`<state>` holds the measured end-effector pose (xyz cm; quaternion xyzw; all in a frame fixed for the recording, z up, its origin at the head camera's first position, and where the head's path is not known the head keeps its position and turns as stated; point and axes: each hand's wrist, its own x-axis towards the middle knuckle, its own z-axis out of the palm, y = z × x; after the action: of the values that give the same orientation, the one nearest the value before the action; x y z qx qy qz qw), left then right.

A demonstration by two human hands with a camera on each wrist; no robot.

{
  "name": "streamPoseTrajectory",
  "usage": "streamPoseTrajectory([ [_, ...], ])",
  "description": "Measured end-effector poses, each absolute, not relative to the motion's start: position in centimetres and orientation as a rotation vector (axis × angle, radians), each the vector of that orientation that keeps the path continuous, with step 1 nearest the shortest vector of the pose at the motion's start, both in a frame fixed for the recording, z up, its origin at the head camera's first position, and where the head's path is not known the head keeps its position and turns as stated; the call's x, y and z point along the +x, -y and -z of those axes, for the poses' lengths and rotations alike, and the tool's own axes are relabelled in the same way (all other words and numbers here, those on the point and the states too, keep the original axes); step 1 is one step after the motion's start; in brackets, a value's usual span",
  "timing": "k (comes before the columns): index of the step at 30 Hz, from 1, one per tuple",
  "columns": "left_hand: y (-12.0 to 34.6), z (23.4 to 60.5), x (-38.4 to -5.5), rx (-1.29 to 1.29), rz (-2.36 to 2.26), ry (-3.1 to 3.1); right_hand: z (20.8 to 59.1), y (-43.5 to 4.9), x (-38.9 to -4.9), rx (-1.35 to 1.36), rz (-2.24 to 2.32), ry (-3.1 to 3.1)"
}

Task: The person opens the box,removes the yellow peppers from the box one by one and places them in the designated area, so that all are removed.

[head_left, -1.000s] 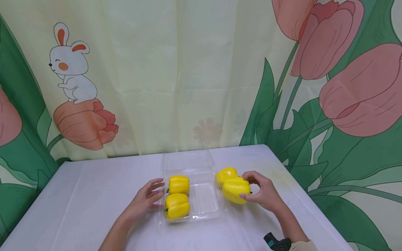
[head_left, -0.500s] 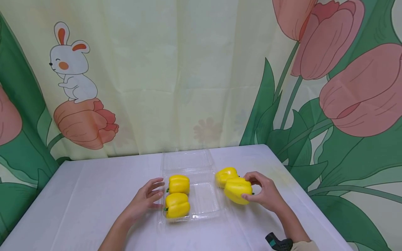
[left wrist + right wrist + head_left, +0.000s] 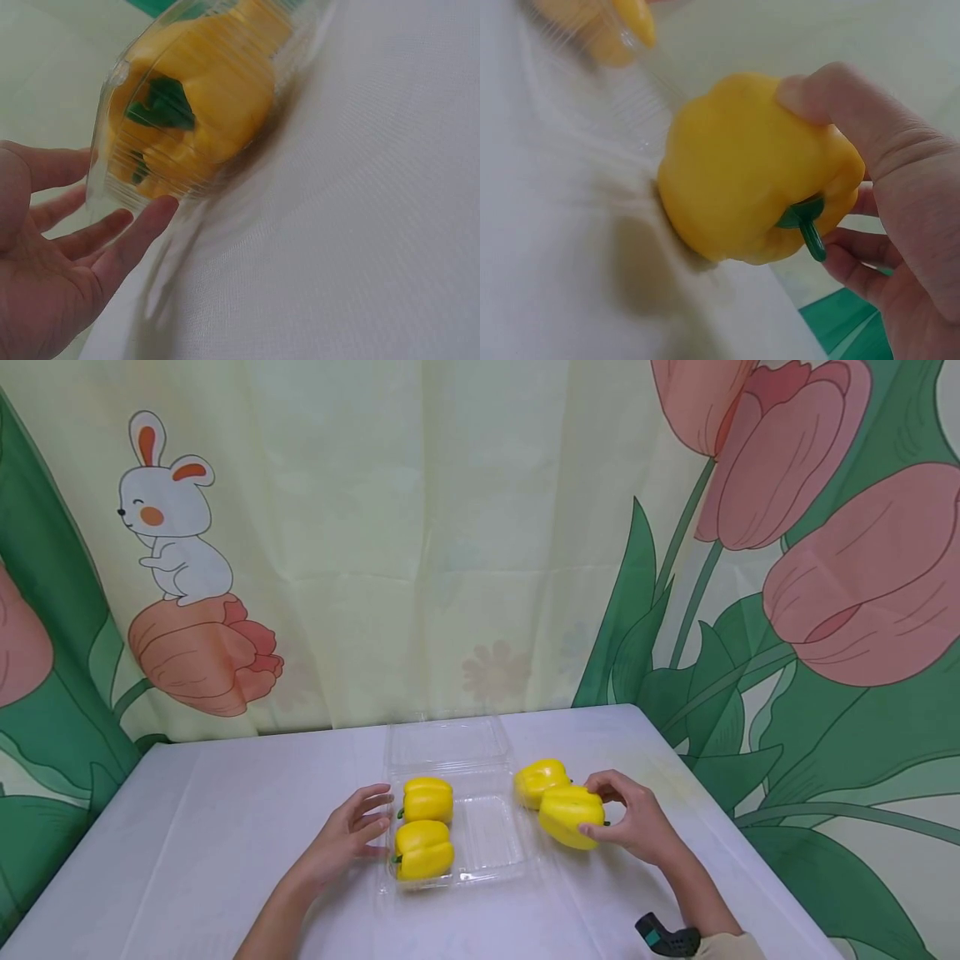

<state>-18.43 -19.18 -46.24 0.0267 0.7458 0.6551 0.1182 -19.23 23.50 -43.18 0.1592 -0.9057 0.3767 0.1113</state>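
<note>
Fingers (image 3: 866, 251) of the right hand (image 3: 628, 821): bent, thumb on the near shoulder, others round the far side, pinching the held pepper (image 3: 572, 817) at its stem end. Those of the left hand (image 3: 348, 833): spread, loosely extended, at the left wall of the clear box (image 3: 487, 835), nothing clasped.

Positions, near to far, box as reference:
- Black device (image 3: 666, 937) on the right wrist: nearer than the box, off to its right.
- Near pepper (image 3: 424, 850): inside the box, left side, front.
- Held pepper: just right of the box, stem toward the palm. Whether its underside meets the white cloth (image 3: 225, 877): cannot tell.
- Back pepper (image 3: 428, 800): inside the box, left side, behind the near one.
- Loose pepper (image 3: 542, 783): right of the box, beyond the held one and partly covered by it.
- Lid (image 3: 448, 742): lying open behind the box.
- Printed curtain (image 3: 450, 527): farthest, beyond the box.

Handling, judged by look: held pepper probably light and firm, its smooth skin apt to slip under a loose pinch (stem could be plastic; real or imitation unsettled). Best hold: across the broad shoulders, thumb opposing fingers; the thin stem seems a poor handle. Box appears flimsy, likely to skid; steady the rim lightly, since a hard squeeze could buckle it.
</note>
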Motion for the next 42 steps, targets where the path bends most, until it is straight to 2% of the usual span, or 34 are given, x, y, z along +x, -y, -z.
streamPoseTrajectory([
  [42, 19.4, 46.5, -18.6, 0.093, -1.912, -2.183, 45.1, -22.9, -20.0, 0.460, -1.111, 2.833],
])
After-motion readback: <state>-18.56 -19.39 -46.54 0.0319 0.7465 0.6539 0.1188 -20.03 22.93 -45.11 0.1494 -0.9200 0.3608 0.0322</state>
